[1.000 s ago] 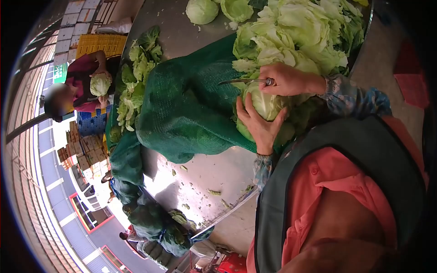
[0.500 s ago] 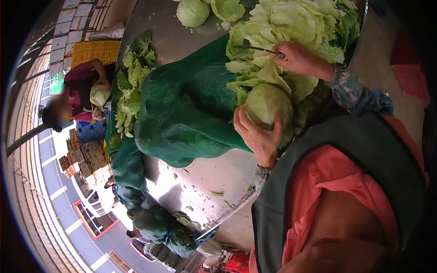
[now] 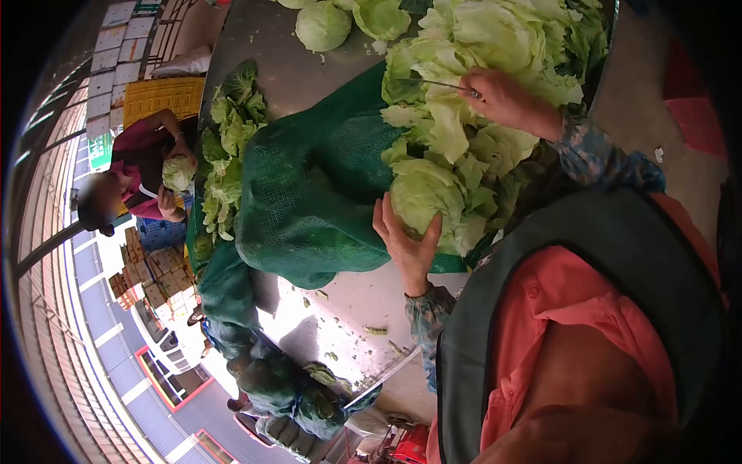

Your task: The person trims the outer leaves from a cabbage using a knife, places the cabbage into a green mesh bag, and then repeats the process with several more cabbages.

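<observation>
My left hand (image 3: 408,241) grips a pale green cabbage (image 3: 427,193) from its near side, thumb and fingers spread round it. In my right hand (image 3: 502,97) is a knife (image 3: 444,84), its thin blade pointing left over the loose leaves; the fist hides most of its handle. Cut cabbage leaves (image 3: 495,39) are heaped beyond and around the right hand. More loose leaves lie beside the held cabbage. A green mesh sack (image 3: 309,185) spreads over the metal table (image 3: 352,309) to the left of the cabbage.
Whole cabbages (image 3: 322,26) sit at the table's far end. Leaves (image 3: 226,147) line its left edge, where another person (image 3: 147,162) holds a cabbage. Filled green sacks (image 3: 267,379) stand at the lower left. A yellow crate (image 3: 162,99) is behind that person.
My left hand and the cabbage have shifted left, toward the mesh sack. Leaves now show where the cabbage was. My right hand with the knife has barely moved.
</observation>
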Action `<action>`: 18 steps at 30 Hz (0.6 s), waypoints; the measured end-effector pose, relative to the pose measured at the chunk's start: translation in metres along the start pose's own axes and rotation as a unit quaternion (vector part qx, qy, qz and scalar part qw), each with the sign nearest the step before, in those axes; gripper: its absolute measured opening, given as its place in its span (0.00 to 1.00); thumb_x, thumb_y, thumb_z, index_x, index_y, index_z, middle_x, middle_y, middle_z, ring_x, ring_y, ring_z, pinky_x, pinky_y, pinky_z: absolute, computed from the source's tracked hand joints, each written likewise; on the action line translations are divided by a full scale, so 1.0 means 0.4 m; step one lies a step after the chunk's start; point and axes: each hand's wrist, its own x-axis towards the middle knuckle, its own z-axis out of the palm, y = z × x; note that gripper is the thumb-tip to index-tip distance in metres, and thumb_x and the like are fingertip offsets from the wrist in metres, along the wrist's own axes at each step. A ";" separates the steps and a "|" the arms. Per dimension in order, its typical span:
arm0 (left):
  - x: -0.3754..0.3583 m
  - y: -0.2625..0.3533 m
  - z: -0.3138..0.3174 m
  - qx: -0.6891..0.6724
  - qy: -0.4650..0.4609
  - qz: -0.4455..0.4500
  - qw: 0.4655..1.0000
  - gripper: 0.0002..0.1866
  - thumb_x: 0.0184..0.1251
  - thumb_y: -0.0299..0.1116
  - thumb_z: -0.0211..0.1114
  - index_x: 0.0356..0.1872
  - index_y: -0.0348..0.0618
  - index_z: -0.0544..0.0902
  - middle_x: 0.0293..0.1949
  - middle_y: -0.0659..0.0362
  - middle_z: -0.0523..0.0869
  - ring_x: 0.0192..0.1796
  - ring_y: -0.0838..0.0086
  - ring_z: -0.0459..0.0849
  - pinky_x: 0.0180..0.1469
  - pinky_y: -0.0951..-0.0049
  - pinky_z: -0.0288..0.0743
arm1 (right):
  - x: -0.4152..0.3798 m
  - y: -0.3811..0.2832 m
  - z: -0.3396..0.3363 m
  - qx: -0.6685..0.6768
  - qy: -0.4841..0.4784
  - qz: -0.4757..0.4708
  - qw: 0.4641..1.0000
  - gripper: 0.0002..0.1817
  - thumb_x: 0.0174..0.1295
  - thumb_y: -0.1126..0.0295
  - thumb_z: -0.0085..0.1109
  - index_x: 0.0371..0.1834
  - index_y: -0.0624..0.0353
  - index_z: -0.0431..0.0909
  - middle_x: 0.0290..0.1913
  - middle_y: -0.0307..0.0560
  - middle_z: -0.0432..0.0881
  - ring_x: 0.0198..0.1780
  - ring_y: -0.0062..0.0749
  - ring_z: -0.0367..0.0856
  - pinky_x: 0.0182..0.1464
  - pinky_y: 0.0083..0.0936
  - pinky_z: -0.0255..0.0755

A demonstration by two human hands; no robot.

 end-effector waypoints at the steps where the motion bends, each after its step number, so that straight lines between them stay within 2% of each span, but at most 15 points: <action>1: 0.000 -0.006 -0.007 -0.035 0.000 -0.027 0.999 0.49 0.51 0.43 0.81 0.73 0.39 0.65 0.70 0.40 0.63 0.68 0.48 0.70 0.63 0.54 0.74 | -0.003 -0.006 0.003 -0.001 -0.005 -0.005 1.000 0.09 0.66 0.69 0.63 0.43 0.63 0.79 0.37 0.51 0.79 0.36 0.49 0.81 0.40 0.40 0.75; 3: -0.011 -0.018 -0.021 -0.105 0.004 -0.085 0.991 0.49 0.52 0.43 0.80 0.74 0.39 0.64 0.69 0.40 0.63 0.67 0.50 0.71 0.63 0.55 0.75 | -0.005 -0.028 0.004 -0.005 0.005 0.002 1.000 0.11 0.64 0.68 0.65 0.45 0.63 0.78 0.40 0.51 0.78 0.37 0.48 0.81 0.40 0.39 0.75; 5: -0.008 -0.020 0.012 0.054 0.030 -0.064 0.996 0.55 0.46 0.48 0.83 0.74 0.38 0.63 0.67 0.36 0.64 0.66 0.45 0.72 0.63 0.52 0.74 | 0.000 -0.091 -0.025 0.017 0.000 -0.015 1.000 0.14 0.63 0.67 0.67 0.47 0.62 0.78 0.43 0.51 0.78 0.38 0.47 0.81 0.41 0.38 0.75; 7: 0.010 0.055 0.055 0.172 0.062 -0.064 0.981 0.59 0.42 0.52 0.85 0.74 0.38 0.61 0.66 0.34 0.64 0.64 0.42 0.72 0.62 0.50 0.73 | 0.009 -0.215 -0.075 0.061 -0.017 -0.050 0.997 0.18 0.60 0.65 0.70 0.49 0.62 0.78 0.45 0.51 0.77 0.39 0.47 0.81 0.41 0.38 0.76; 8: 0.009 0.035 0.072 0.167 0.087 -0.068 0.980 0.63 0.38 0.55 0.85 0.76 0.44 0.58 0.64 0.29 0.64 0.63 0.34 0.70 0.60 0.46 0.73 | 0.004 -0.234 -0.060 0.106 -0.067 -0.079 0.989 0.26 0.55 0.61 0.75 0.54 0.62 0.78 0.47 0.52 0.78 0.41 0.48 0.82 0.43 0.38 0.76; 10: 0.010 0.034 0.076 0.181 0.087 -0.071 0.977 0.62 0.39 0.56 0.85 0.75 0.43 0.59 0.62 0.31 0.66 0.61 0.36 0.72 0.58 0.46 0.74 | -0.023 -0.260 -0.005 0.178 -0.136 -0.091 0.970 0.35 0.52 0.51 0.77 0.56 0.67 0.79 0.44 0.56 0.82 0.40 0.48 0.84 0.43 0.39 0.78; 13: 0.009 0.032 0.066 0.173 0.078 -0.083 0.978 0.60 0.40 0.55 0.84 0.74 0.42 0.61 0.60 0.36 0.69 0.58 0.40 0.74 0.55 0.48 0.76 | -0.053 -0.226 0.116 0.175 -0.244 0.019 0.954 0.39 0.51 0.49 0.78 0.58 0.67 0.78 0.39 0.58 0.85 0.38 0.44 0.86 0.41 0.38 0.78; 15: 0.008 0.017 0.055 0.135 0.068 -0.108 0.983 0.58 0.42 0.54 0.84 0.73 0.42 0.63 0.60 0.37 0.69 0.59 0.42 0.74 0.57 0.49 0.75 | -0.047 -0.206 0.182 0.249 -0.240 0.028 0.938 0.39 0.51 0.48 0.77 0.58 0.67 0.79 0.34 0.58 0.86 0.36 0.43 0.87 0.41 0.37 0.78; 16: -0.001 0.012 0.048 0.124 0.070 -0.108 0.984 0.57 0.42 0.52 0.84 0.73 0.41 0.63 0.60 0.38 0.70 0.59 0.43 0.74 0.58 0.50 0.75 | -0.049 -0.204 0.198 0.285 -0.236 0.035 0.928 0.39 0.51 0.48 0.77 0.58 0.67 0.79 0.32 0.58 0.86 0.35 0.42 0.87 0.40 0.36 0.78; 18: 0.000 0.001 0.048 0.094 0.079 -0.098 0.988 0.55 0.44 0.50 0.84 0.73 0.41 0.64 0.59 0.39 0.71 0.61 0.45 0.74 0.60 0.52 0.73 | -0.028 -0.196 0.165 0.279 -0.321 0.113 0.898 0.40 0.51 0.46 0.76 0.59 0.65 0.79 0.31 0.55 0.86 0.33 0.41 0.87 0.39 0.35 0.78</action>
